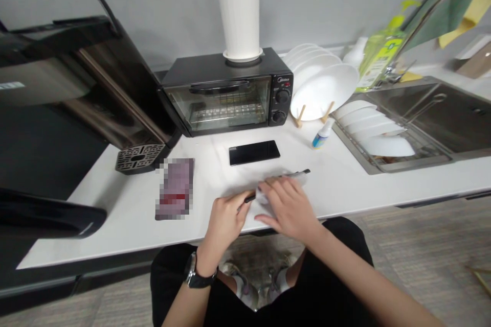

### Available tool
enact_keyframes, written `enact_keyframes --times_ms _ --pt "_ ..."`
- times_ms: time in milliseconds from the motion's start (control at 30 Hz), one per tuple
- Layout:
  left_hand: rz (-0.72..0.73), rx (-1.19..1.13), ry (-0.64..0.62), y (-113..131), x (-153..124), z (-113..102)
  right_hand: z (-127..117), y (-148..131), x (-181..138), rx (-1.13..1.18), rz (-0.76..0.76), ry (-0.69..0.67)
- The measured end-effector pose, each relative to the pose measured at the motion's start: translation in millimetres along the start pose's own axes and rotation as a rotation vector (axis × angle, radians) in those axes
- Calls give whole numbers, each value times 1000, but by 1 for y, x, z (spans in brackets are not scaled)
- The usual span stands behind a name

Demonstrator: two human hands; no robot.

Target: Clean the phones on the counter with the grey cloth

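Note:
My left hand point(229, 217) pinches the near end of a thin black-edged object point(250, 197) just above the counter's front edge. Its other end, with a black tip, pokes out past my right hand; my fingers hide the middle, so its kind cannot be made out. My right hand point(286, 204) curls over the object with a pale, thin cloth or tissue point(261, 196) under its fingers, thumb apart. Behind the hands a black phone point(254, 153) lies flat. A small white-and-blue spray bottle point(322, 134) stands to the right of it.
A purple pixelated item point(175, 189) lies at left, near a black appliance with a drip tray point(140, 157). At the back stands a toaster oven point(226, 99) carrying a white utensil holder point(241, 23). Racked plates point(324, 89) and a sink point(456, 117) are at right.

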State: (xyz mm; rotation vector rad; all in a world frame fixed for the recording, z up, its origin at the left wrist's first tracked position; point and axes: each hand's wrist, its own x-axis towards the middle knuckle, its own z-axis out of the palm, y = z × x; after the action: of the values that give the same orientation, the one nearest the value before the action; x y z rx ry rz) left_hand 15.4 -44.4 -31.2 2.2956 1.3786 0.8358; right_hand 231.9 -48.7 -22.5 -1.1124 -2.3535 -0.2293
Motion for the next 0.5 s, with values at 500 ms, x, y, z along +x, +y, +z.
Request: enact_keyframes --times_ms 500 --pt "-80 35 13 -9 6 2 28 -58 19 115 -17 49"
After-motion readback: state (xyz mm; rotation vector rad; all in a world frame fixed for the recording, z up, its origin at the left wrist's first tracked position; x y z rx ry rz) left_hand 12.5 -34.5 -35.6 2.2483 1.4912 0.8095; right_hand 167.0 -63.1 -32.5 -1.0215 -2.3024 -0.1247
